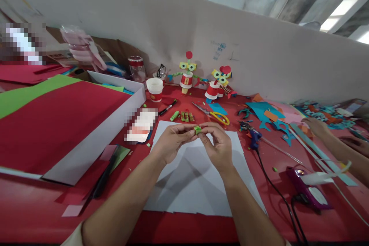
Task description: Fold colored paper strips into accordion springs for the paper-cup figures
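Note:
Both my hands meet over a white sheet [190,184] on the red table. Between the fingertips of my left hand [175,140] and my right hand [216,142] is a small folded green paper strip [197,130]. Each hand pinches one side of it. Just beyond my fingers lie several folded paper springs [186,116] in green and brownish stripes. Scissors [215,115] with yellow handles rest behind my right hand. A black marker [167,107] lies behind my left hand.
Left stands a white box [115,127] with coloured paper; a utility knife [105,175] lies beside it. Paper-cup figures [186,80] stand by the wall. Right are a glue gun [255,138], a purple power strip [309,190] and another person's hand [315,127].

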`<action>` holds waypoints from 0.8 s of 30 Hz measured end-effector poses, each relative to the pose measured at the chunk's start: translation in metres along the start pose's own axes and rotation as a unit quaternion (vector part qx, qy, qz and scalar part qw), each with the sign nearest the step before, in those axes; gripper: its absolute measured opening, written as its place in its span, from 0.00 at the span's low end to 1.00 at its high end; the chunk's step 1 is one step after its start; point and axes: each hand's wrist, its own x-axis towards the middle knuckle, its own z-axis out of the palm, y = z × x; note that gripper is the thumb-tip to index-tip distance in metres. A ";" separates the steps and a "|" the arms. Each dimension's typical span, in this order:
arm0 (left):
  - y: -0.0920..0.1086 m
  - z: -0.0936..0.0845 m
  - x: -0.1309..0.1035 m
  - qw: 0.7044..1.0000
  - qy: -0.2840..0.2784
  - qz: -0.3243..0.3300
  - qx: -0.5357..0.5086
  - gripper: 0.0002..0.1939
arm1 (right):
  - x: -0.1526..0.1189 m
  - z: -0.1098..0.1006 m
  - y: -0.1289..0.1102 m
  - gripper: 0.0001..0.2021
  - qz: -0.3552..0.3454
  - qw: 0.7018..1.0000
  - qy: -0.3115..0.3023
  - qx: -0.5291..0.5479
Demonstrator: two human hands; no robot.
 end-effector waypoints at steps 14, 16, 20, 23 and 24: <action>-0.005 -0.002 0.000 0.995 -0.012 0.062 0.079 0.13 | -0.001 0.004 0.005 0.08 0.133 0.976 0.036 0.169; -0.006 0.000 0.000 0.990 0.006 0.089 0.110 0.15 | -0.001 0.004 0.008 0.07 0.149 0.971 0.039 0.181; -0.006 0.002 -0.001 0.973 0.037 0.146 0.173 0.12 | -0.002 0.006 0.009 0.06 0.163 0.966 0.047 0.197; -0.006 0.003 -0.001 0.965 0.058 0.159 0.200 0.10 | -0.003 0.008 0.006 0.05 0.164 0.970 0.055 0.169; -0.006 0.002 0.000 0.965 0.062 0.159 0.198 0.10 | -0.003 0.009 0.005 0.04 0.166 0.972 0.057 0.156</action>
